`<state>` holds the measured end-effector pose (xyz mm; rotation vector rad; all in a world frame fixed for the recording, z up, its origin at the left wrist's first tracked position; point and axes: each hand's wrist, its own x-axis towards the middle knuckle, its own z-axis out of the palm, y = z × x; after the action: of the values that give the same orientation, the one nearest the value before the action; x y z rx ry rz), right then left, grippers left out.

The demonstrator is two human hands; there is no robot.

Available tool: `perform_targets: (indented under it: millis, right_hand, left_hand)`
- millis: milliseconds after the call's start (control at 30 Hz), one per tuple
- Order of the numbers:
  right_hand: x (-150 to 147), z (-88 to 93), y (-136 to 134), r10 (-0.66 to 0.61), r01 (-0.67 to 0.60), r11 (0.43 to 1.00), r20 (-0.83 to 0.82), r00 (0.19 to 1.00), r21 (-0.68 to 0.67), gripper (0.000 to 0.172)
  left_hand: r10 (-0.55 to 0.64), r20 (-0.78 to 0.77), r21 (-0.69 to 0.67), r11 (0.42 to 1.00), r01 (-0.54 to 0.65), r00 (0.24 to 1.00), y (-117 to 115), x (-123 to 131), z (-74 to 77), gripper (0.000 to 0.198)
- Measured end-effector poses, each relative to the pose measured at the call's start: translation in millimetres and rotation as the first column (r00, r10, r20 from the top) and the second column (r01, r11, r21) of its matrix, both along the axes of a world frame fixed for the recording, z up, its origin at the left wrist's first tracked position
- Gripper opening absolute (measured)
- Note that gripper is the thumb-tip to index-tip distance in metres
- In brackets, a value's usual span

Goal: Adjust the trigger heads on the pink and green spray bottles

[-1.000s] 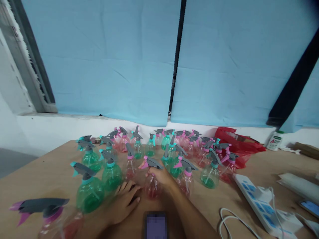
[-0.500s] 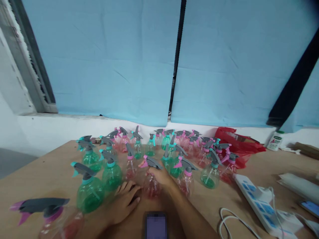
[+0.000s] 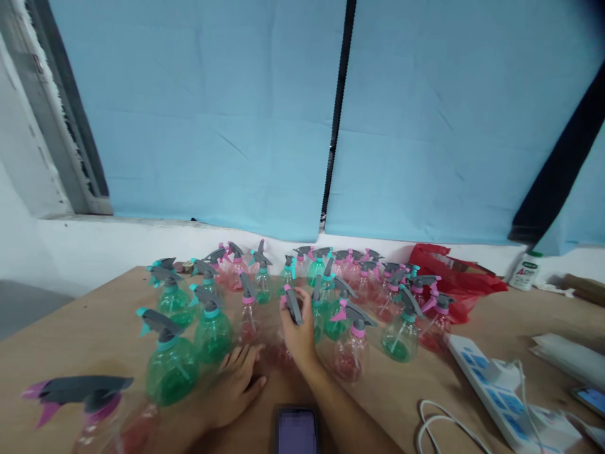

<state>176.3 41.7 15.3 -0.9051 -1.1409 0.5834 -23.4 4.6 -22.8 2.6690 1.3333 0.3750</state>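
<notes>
My right hand (image 3: 301,334) is wrapped round the neck of a pink spray bottle (image 3: 293,306), whose grey head points away from me. Its lower body is partly hidden by the hand and blurred. Flat on the table lies my left hand (image 3: 239,381), fingers stretched out, holding nothing. Just beyond it stands a green spray bottle (image 3: 212,334), with a second green bottle (image 3: 172,372) to its left. Another pink bottle (image 3: 350,359) is right of my right forearm, and a large pink one (image 3: 116,425) sits at the front left.
Several more pink and green spray bottles fill the back of the wooden table (image 3: 101,325). On the right are a red plastic bag (image 3: 456,277), a white power strip (image 3: 491,391) with cables, and a white bottle (image 3: 525,271). A phone (image 3: 297,432) lies at the front edge.
My right hand has turned the held spray bottle, so its head now points away from me instead of left. My left hand stays nearly in place.
</notes>
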Motion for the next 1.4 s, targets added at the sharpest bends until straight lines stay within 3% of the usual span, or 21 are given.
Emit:
perform_targets:
  millis: [100, 300, 500, 633, 800, 933, 1067, 1133, 1267, 1400]
  right_hand:
    - [-5, -5.8, -6, -0.022, 0.024, 0.997, -0.022, 1.0, 0.073, 0.044]
    - [-7, -29.0, -5, -0.005, -0.038, 0.989, 0.285, 0.959, 0.144, 0.058]
    - [-14, -41.6, 0, -0.148, 0.119, 0.988, 0.413, 0.899, 0.095, 0.055]
    - [-16, -44.4, 5, -0.165, 0.151, 0.986, 0.382, 0.91, 0.065, 0.052]
    - [-18, -46.4, 10, -0.154, 0.131, 0.987, 0.349, 0.924, 0.087, 0.05]
    - [-19, -40.5, 3, -0.222, 0.188, 0.972, 0.277, 0.935, 0.143, 0.041]
    - [-21, -29.9, -16, -0.319, 0.282, 0.928, 0.127, 0.939, 0.244, 0.027]
    - [-21, -23.3, -26, -0.267, 0.22, 0.931, 0.132, 0.954, 0.292, 0.022]
    - [-23, -3.4, -37, -0.087, -0.022, 0.935, 0.287, 0.954, 0.355, 0.017]
    - [-36, 25.7, -27, 0.035, -0.089, 0.985, 0.334, 0.942, 0.149, 0.013]
  left_hand:
    - [0.03, 0.018, -0.018, 0.999, -0.03, 0.999, -2, 1, 2.2, 0.056]
    - [0.071, -0.053, -0.016, 0.997, -0.072, 0.996, 0, 1, -2.5, 0.067]
    - [0.091, -0.079, -0.1, 0.99, -0.099, 0.993, -4, 4, 8.0, 0.084]
    - [0.077, -0.074, -0.117, 0.989, -0.086, 0.994, -8, 6, 14.7, 0.08]
    - [0.025, -0.051, -0.058, 0.998, -0.028, 0.998, -7, 5, 10.6, 0.057]
    - [-0.011, -0.051, -0.037, 0.999, 0.009, 0.999, -8, 5, 11.3, 0.046]
    - [0.032, -0.121, -0.059, 0.997, -0.039, 0.992, -8, 5, 10.6, 0.049]
    - [0.035, -0.128, -0.071, 0.997, -0.044, 0.991, -8, 5, 10.2, 0.051]
    - [-0.026, -0.035, 0.0, 1.0, 0.026, 0.999, -7, 9, 13.7, 0.048]
    - [0.033, 0.076, 0.007, 0.999, -0.034, 0.997, -8, 16, 22.3, 0.036]
